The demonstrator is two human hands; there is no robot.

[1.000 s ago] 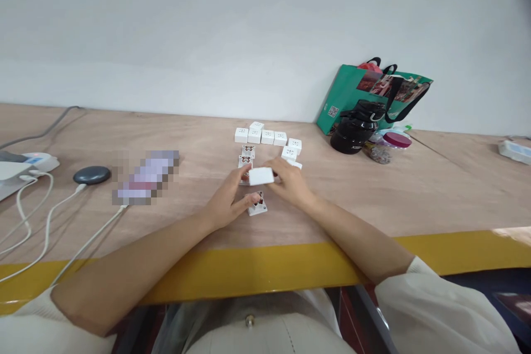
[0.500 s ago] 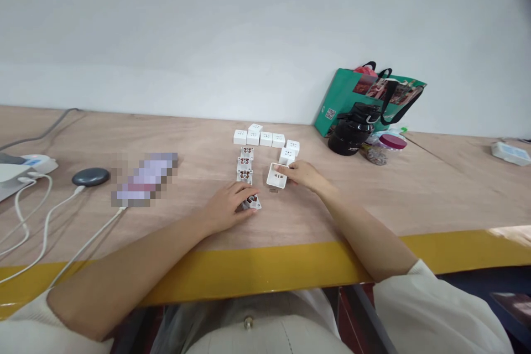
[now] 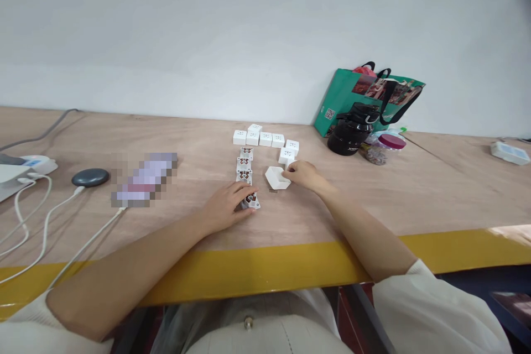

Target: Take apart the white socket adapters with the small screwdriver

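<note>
My right hand point(image 3: 307, 175) pinches a white socket cover point(image 3: 275, 178) by its right side and holds it tilted, its slotted face turned out of sight. At the lower end of a column of socket bases with copper-coloured contacts, my left hand point(image 3: 230, 204) lies with thumb and fingers around the nearest socket base point(image 3: 251, 200), hiding part of it. Further up that column are more socket bases point(image 3: 244, 164). Just below the held cover lies a small dark metal-looking piece point(image 3: 272, 191), too small to name.
White socket covers point(image 3: 265, 139) stand in a row behind, with others point(image 3: 287, 155) near my right hand. To the right are a black bottle point(image 3: 352, 130), a green bag point(image 3: 332, 100) and a lidded jar point(image 3: 377, 154). A blurred phone point(image 3: 145, 180), a dark round device point(image 3: 90, 177) and cables lie left.
My right hand has rotated the socket cover, so its slotted face no longer shows. My left hand and the column of socket bases have stayed in place.
</note>
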